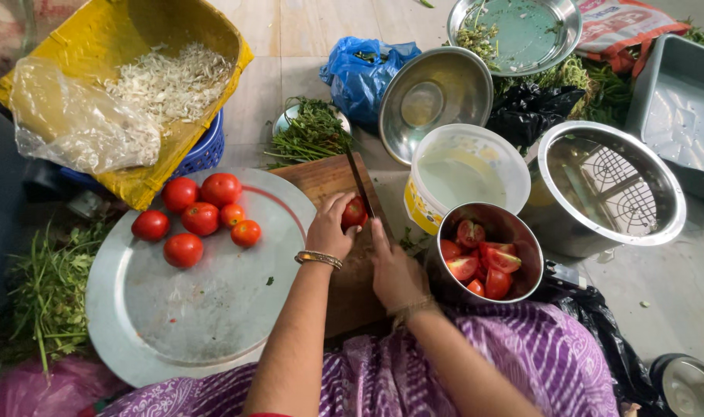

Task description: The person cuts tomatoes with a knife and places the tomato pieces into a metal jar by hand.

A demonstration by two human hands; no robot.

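- Big round steel tray is sitting on the floor just left of the wooden cutting board, and it's carrying seven whole tomatoes bunched up at its far-left part.
- The cutting board itself is lying right in front of the person, long way running away from them, pretty much under both hands.
- Steel bowl of cut tomato wedges is parked just right of the board, touching close to the right wrist.
- Left hand is curling its grip around the tomato being cut, fingers closed over its left side and top, pinning it to the board.
- Right hand is wrapping shut around the knife handle, nearer the person than the tomato; I can't see the handle itself.
- Knife is pointing straight away from the person along the board's long axis, blade running past the tomato's right side, so the tomato is lying just left of the edge.
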